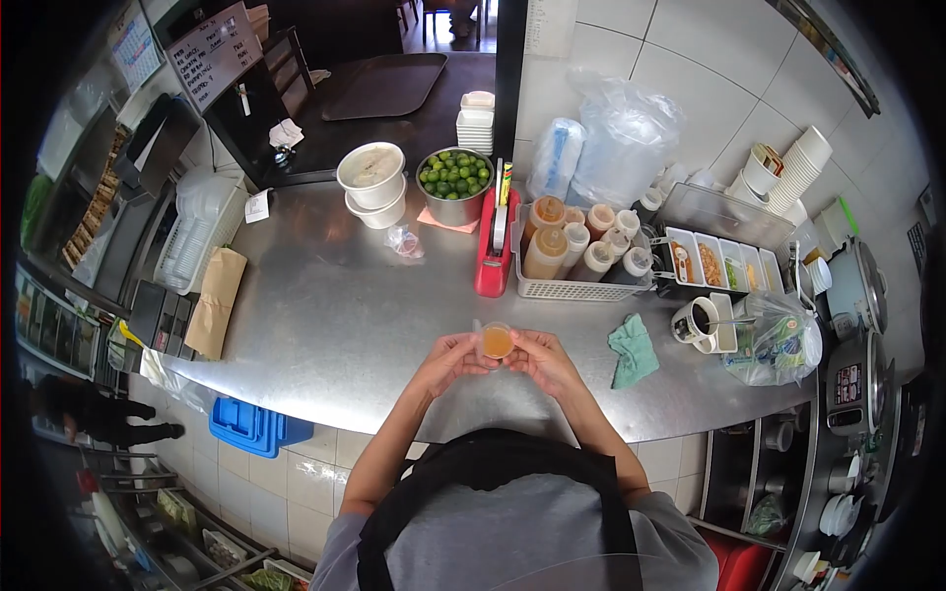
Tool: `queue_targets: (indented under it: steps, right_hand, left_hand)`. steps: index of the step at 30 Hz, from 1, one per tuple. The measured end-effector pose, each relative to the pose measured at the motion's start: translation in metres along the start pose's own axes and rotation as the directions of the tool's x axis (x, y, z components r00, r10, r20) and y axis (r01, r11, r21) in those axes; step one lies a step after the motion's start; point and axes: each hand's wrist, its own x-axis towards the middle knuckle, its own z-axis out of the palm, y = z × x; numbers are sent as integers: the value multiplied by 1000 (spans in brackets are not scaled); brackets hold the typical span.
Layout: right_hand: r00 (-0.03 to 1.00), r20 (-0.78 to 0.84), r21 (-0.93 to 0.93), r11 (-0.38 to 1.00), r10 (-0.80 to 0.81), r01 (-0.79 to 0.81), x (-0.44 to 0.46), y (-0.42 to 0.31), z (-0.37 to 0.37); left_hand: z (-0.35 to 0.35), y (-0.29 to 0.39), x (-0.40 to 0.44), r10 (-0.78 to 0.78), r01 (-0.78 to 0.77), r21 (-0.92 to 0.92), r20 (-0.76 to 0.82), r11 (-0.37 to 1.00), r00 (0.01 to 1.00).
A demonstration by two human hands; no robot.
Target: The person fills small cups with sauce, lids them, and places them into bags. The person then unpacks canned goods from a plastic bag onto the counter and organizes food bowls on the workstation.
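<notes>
Between my two hands, over the front part of the steel counter (325,305), is a small clear cup of orange-brown sauce (497,343). My left hand (453,360) has its fingers closed at the cup's left side, where a clear lid-like edge (479,338) stands up. My right hand (540,358) grips the cup from the right, thumb near the rim. Beyond the hands stand a red tape dispenser (492,266) and a white basket (581,291) of squeeze bottles (545,252). A green cloth (633,352) lies to the right.
White tubs (376,209) and a bowl of green limes (454,187) stand at the back. On the right are a topping tray (724,258), a mug (696,321) and a plastic bag (778,345). Clear containers (187,246) sit left. Another person (99,412) is at far left.
</notes>
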Motion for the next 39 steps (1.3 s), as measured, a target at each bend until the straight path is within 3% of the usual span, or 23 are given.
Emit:
queue_targets:
  steps: [7,13,19,27,31,34,39]
  right_hand:
    - [999,-48,-182,983,-20,11,-2,-4,7]
    - [991,63,-527,840,-115,131,4,2,12]
    - [995,60,-451,888,-74,93,9,8,10]
    - [980,26,-422,887,-195,188,13,15,12]
    - [987,14,-494,857,-163,148,14,8,8]
    - [954,-31,-414,872,-299,260,18,2,9]
    - [970,-42,-492,850,-238,188,21,9,-8]
  left_hand:
    - [10,10,1,-22,67,247,-184,967,983]
    - [6,1,4,39,32,319,-214,947,976]
    - [10,-9,6,138,-48,365,-224,930,965]
    - [13,-25,12,228,-108,384,-281,917,932]
    - [9,-20,15,237,-91,496,-240,863,941]
    - [9,-7,12,229,-81,493,-247,866,942]
    - [-3,-6,0,210,-1,655,-241,755,947]
